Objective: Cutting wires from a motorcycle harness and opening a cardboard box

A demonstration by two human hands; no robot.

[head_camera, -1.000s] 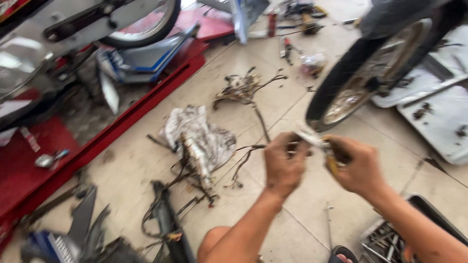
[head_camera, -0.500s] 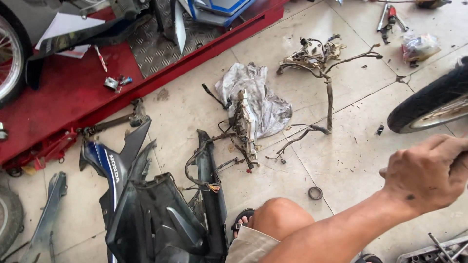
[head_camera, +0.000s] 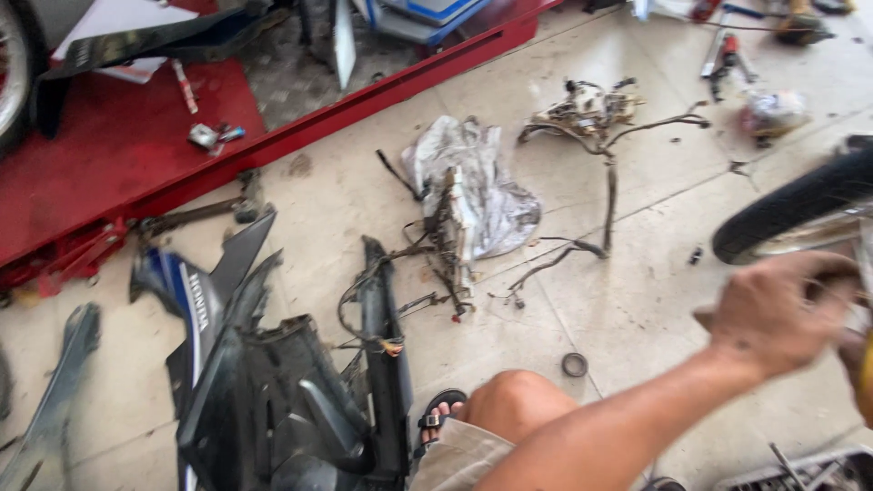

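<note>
I am curling my left hand point(head_camera: 773, 314) loosely over something small at the right edge of the head view, beside the black rubber motorcycle tyre point(head_camera: 800, 205); the object itself is blurred and mostly cut off, so I cannot tell what it is or whether my fingers are truly clamping it. My right hand point(head_camera: 859, 364) is showing only as a sliver at the frame edge with a trace of yellow against it, and I cannot tell whether it is closed or open. The likeliest mishap, as I am judging it, is a small part slipping from this unsure grip and rolling off across the pale tiled floor point(head_camera: 637, 300), where it could be lost among the tangled grey wiring harness point(head_camera: 596, 123) or the crumpled silver foil-like wrap point(head_camera: 482, 191). The small dark rubber ring point(head_camera: 574, 365) lying just beyond my bent knee point(head_camera: 518, 400) is sitting where a shifting foot could kick it. Room is tight on my left, where the dark blue-and-black plastic fairing panels point(head_camera: 264, 391) are lying just beside my sandalled foot point(head_camera: 438, 420); the red metal lift platform point(head_camera: 118, 173) is bounding the far side, and bare tile is lying between knee and tyre.
</note>
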